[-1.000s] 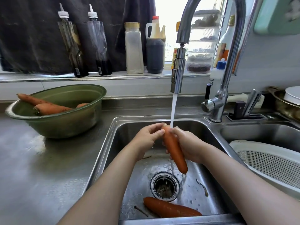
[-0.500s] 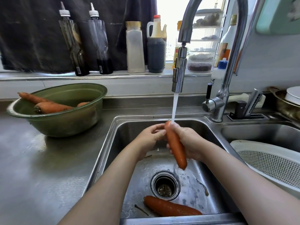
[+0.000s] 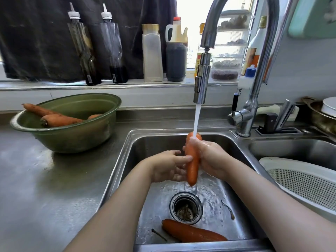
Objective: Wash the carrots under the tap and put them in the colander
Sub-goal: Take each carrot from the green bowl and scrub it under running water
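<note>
Head view only. Right hand grips the carrot, fingers and thumb wrapped round its upper half, thick end up and tip pointing down over the drain, likely so runoff falls straight into the sink. The water stream from the tap hits the carrot's top end. Left hand lies against the carrot's lower left side with fingers mostly straight, touching rather than clasping; probably rubbing dirt off. A second carrot lies on the sink floor near the front edge, wet. The green bowl on the counter to the left holds more carrots, dusty-looking, apparently unwashed. The colander sits in the right basin, close for an easy drop; no carrot visible in the part shown. Judgement: mid-rinse, task early.
</note>
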Available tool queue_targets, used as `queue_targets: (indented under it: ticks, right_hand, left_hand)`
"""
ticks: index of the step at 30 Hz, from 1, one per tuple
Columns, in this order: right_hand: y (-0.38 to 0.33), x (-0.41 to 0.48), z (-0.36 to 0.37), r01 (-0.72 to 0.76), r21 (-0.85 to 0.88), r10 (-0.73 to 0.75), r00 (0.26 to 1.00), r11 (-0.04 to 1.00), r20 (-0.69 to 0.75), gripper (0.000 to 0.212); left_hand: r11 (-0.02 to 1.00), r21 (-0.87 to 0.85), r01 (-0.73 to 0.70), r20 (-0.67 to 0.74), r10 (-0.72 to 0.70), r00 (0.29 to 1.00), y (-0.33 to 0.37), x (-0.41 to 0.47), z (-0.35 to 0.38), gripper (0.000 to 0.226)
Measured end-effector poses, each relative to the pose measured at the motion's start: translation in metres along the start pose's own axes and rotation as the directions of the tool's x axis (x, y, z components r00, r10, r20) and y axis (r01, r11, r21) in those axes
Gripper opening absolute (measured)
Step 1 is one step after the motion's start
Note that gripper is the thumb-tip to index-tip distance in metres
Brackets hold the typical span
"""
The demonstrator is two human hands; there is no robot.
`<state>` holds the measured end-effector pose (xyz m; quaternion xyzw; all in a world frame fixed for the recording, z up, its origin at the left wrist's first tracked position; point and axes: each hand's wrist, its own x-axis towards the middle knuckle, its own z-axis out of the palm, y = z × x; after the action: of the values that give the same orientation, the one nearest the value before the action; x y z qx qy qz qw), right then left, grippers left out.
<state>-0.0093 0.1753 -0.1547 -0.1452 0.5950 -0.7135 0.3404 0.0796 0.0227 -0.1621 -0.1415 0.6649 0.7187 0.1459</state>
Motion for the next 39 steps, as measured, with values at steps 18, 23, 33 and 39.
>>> queue_targets:
  ticks: [18, 23, 33, 39]
  right_hand:
    - [0.000, -0.004, -0.005, -0.055, -0.245, 0.061, 0.998, 0.968, 0.020, 0.038]
    - [-0.002, -0.009, -0.009, -0.141, -0.238, 0.211, 0.930, 0.961, 0.301, 0.033]
    - [0.003, 0.007, -0.002, -0.102, -0.363, 0.042, 0.985, 0.926, -0.167, 0.031]
    - [0.003, 0.005, -0.012, -0.127, -0.188, 0.124, 0.992, 0.974, -0.026, 0.034]
  left_hand:
    - [0.678, 0.735, -0.021, -0.325, 0.379, 0.867, -0.002, 0.004, -0.017, 0.049]
    - [0.488, 0.862, 0.139, -0.410, 0.509, 0.757, 0.008, -0.004, -0.023, 0.066]
    - [0.595, 0.803, -0.026, -0.309, 0.454, 0.836, 0.009, 0.005, -0.013, 0.044]
    - [0.678, 0.735, -0.022, -0.395, 0.454, 0.798, 0.009, 0.006, -0.018, 0.049]
